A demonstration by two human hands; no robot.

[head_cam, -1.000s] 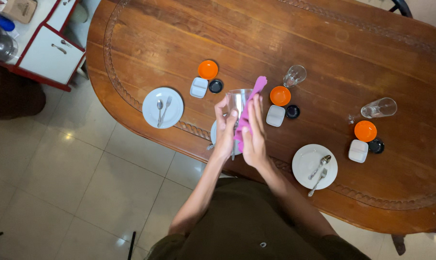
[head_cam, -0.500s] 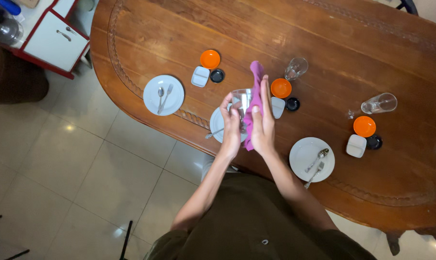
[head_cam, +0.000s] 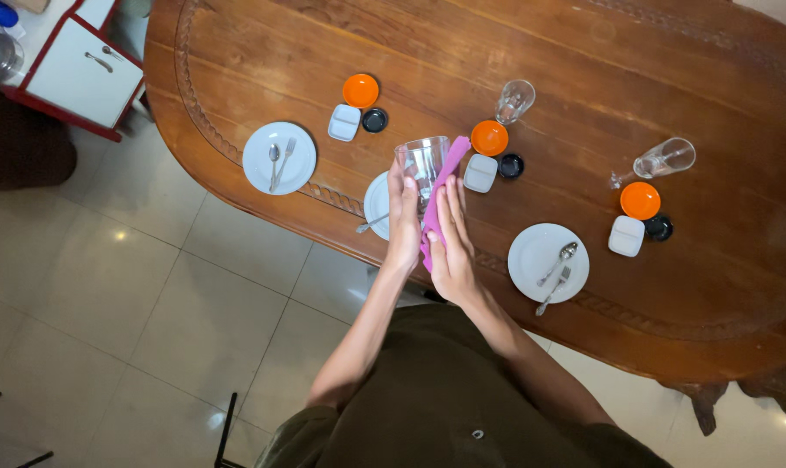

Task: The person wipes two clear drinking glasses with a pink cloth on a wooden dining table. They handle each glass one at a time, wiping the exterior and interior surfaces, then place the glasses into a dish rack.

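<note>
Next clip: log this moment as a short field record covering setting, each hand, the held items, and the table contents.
setting: oval wooden table, tiled floor, seen from above
left hand: grips a clear glass above the table edge
right hand: presses a pink cloth flat against the glass
under the hands: white plate, partly hidden
place settings: white plates with cutlery, orange bowls
other glasses: two stemmed glasses, one lying on its side
</note>
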